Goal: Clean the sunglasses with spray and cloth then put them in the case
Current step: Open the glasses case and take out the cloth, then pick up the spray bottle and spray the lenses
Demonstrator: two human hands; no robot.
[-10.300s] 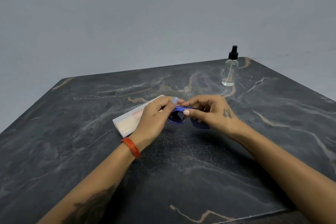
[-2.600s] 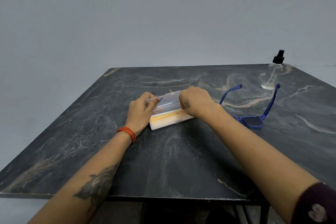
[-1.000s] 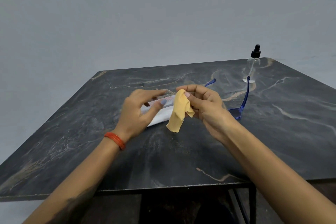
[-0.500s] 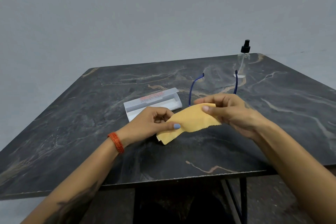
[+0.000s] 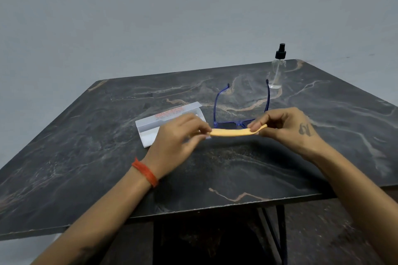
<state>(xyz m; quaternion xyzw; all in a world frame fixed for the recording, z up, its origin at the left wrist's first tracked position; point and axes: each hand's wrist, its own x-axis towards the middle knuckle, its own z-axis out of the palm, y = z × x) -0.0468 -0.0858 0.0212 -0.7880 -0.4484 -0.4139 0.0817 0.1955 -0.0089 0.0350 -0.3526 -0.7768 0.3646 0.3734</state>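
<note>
The blue sunglasses sit on the dark marble table with both arms unfolded, pointing away toward the far edge, lens front running left-right just behind the hands. Over them, the yellow cloth is stretched sideways, left hand pinching one end and right hand the other. The white case lies left of the glasses; can't tell what's inside. The clear spray bottle stands upright near the far right corner.

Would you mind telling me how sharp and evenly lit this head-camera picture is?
Head view: soft, even light, no hard shadows or glare on the table; left hand slightly motion-blurred, as is the cloth; spray bottle leans from wide-angle distortion.
</note>
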